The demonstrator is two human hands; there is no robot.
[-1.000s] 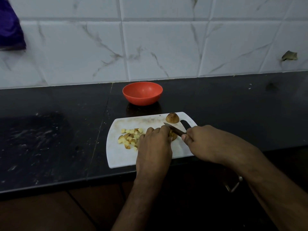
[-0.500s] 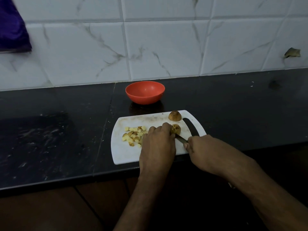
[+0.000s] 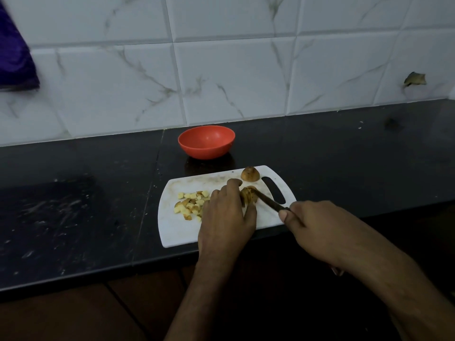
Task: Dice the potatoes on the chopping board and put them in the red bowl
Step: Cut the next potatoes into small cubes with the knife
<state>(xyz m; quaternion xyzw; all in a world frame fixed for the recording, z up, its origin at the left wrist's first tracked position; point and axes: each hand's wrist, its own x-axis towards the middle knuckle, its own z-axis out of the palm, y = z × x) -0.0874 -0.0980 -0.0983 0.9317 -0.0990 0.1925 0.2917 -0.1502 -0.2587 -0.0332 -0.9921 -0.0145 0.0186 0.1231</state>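
Note:
A white chopping board [image 3: 177, 230] lies on the black counter near its front edge. On its left part sits a heap of diced potato [image 3: 190, 204]. My left hand [image 3: 227, 217] holds a potato piece [image 3: 248, 196] down on the board, fingers curled round it. My right hand [image 3: 317, 230] grips a knife [image 3: 267, 201] whose blade rests on that piece. Another potato half [image 3: 250, 174] sits at the board's far edge, by the handle slot. The red bowl [image 3: 206, 142] stands behind the board and looks empty.
The black counter [image 3: 73, 205] stretches left and right of the board, backed by a white marbled tile wall [image 3: 234, 82]. A purple cloth [image 3: 14, 57] hangs at the upper left. The counter's front edge runs just under my wrists.
The knife was drawn back through the potato piece and now rests on it again, farther right. My left hand stayed on the piece. The camera shifted slightly.

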